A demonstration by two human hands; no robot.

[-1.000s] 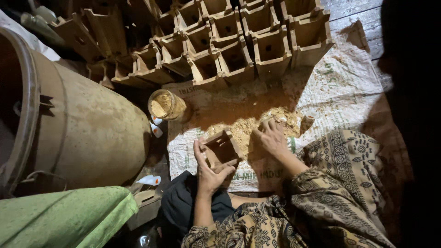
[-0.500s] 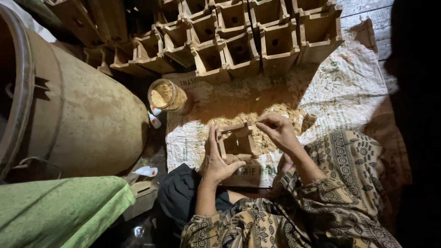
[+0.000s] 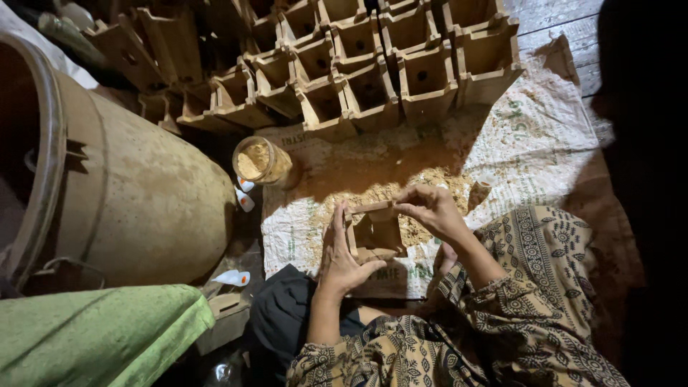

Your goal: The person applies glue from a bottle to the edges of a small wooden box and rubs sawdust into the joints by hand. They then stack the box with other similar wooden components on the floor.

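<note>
A small square wooden box (image 3: pixel 375 233), open at the top, rests over a heap of sawdust (image 3: pixel 401 201) on a printed white sack (image 3: pixel 530 136). My left hand (image 3: pixel 338 252) lies flat against the box's left side, with the thumb under its near edge. My right hand (image 3: pixel 431 209) pinches the box's far right corner with fingertips together. A patterned garment covers my knees below.
Several rows of similar open wooden boxes (image 3: pixel 373 64) stand at the back. A jar of sawdust (image 3: pixel 261 160) sits left of the heap. A large dusty drum (image 3: pixel 122 186) lies on its side at left, with green cloth (image 3: pixel 86 340) below it.
My right hand rose from the sawdust heap to the box's far corner. My left hand stayed on the box's left side, and the view has swung a little.
</note>
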